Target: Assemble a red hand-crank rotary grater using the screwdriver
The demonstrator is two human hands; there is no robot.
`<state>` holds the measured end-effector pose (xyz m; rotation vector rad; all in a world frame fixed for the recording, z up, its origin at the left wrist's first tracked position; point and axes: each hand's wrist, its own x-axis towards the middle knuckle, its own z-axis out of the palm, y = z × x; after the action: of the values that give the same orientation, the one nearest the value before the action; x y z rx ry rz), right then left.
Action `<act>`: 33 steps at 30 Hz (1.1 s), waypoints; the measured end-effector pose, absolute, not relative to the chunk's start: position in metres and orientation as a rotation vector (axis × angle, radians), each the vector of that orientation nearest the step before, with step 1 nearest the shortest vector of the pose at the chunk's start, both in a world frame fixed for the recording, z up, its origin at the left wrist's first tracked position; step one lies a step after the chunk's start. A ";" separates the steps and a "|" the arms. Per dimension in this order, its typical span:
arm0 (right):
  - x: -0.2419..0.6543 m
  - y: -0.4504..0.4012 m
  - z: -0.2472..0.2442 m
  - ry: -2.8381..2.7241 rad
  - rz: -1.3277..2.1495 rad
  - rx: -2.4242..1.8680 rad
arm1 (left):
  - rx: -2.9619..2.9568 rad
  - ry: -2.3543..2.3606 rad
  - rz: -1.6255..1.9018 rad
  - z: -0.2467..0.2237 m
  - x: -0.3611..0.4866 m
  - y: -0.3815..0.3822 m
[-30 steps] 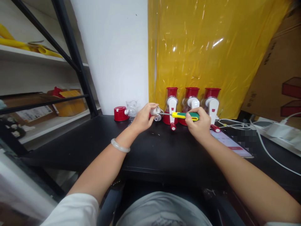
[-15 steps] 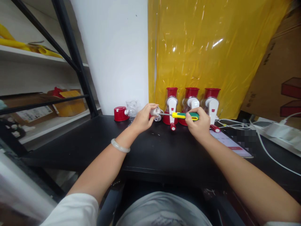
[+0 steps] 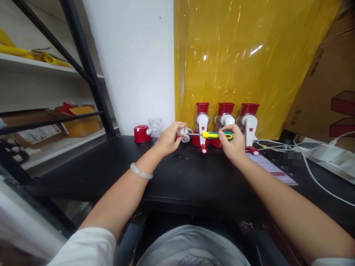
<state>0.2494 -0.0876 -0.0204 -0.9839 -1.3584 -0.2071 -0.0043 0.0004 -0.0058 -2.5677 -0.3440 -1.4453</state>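
My left hand is closed around a small white cylindrical part with its open end turned to the right. A bit of red shows between its fingers. My right hand grips the green and yellow handle of a screwdriver, held level. Its thin metal shaft reaches left to the mouth of the white part; the tip is hidden there. Close behind my hands stand three red and white hand-crank graters, the left one, the middle one and the right one.
A red base and clear plastic parts stand at the back left of the black table. On the right lie a tablet, white cables and a power strip. Shelves border the left side.
My right hand has turned slightly with the screwdriver, and its handle sits a little further left. The left hand and white part are held nearly still.
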 end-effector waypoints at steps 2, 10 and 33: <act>0.250 -0.086 -0.021 -1.357 -0.093 -0.973 | -2.572 -0.350 -1.443 -0.006 -0.005 0.001; 0.251 -0.080 -0.023 -1.289 0.243 -0.907 | -2.603 -0.370 -1.392 -0.004 -0.006 0.000; 0.262 -0.065 -0.023 -1.200 0.735 -0.850 | -2.622 -0.381 -1.330 0.001 -0.007 -0.007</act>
<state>0.2616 -0.0651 -0.0233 -0.8504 -1.2003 0.7348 -0.0066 -0.0073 0.0014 -2.6219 -0.3810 -1.3299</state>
